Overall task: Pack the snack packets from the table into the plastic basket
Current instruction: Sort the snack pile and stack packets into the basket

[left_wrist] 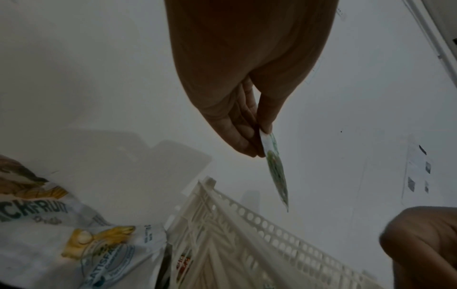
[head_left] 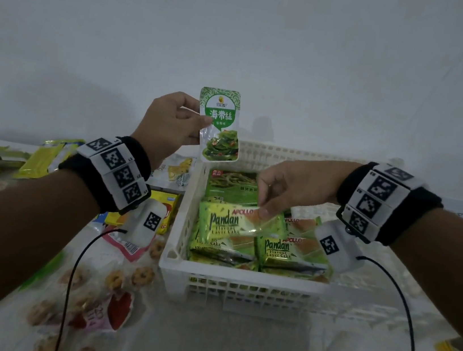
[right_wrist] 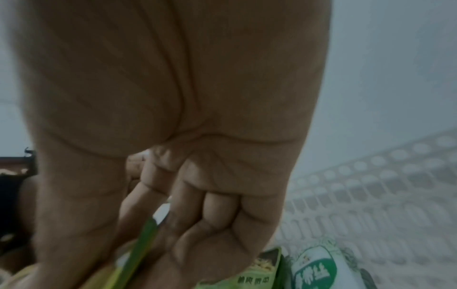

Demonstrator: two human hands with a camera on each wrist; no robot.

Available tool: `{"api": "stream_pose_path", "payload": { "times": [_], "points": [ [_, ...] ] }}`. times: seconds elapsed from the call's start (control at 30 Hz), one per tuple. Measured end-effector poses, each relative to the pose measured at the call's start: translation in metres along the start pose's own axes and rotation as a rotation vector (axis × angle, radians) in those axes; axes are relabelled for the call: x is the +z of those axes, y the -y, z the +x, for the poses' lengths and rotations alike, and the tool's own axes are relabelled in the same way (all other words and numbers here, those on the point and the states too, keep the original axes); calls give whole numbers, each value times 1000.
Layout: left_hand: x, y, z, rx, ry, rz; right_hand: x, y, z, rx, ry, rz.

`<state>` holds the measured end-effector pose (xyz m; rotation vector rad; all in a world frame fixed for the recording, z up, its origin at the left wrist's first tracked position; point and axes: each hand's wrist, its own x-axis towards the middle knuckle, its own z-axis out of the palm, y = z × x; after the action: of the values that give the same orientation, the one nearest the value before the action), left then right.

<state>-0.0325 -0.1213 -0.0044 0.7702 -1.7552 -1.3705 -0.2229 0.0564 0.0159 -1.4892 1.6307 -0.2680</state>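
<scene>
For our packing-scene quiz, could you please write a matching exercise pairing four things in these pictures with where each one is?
Things:
1. seaweed packet
2. top Pandan cake packet
3. jackfruit packet
4. dark green packet

Places:
A. on the table, left of the basket
B. in the basket, behind the cakes
C. pinched by the right hand
D. held up by the left hand

Pairs: 1-D, 2-C, 3-A, 4-B

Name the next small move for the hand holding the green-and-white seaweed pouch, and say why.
Probably lower the green-and-white seaweed pouch into the white plastic basket. The left hand pinches it upright in the air above the basket's far left corner, while the right hand is busy pinching a green pandan cake packet inside.
</scene>
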Motion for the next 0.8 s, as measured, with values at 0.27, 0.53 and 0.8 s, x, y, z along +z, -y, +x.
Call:
{"api": "stream_pose_path", "payload": {
  "times": [0.27,0.53,0.8],
  "points": [
    [5,7,-2,9,24,11,17,3,26,44,182,-153],
    [6,9,1,-7,19,12,31,6,39,11,197,-341],
    [11,11,3,-36,24,-2,34,10,41,-13,225,-387]
  ]
}}
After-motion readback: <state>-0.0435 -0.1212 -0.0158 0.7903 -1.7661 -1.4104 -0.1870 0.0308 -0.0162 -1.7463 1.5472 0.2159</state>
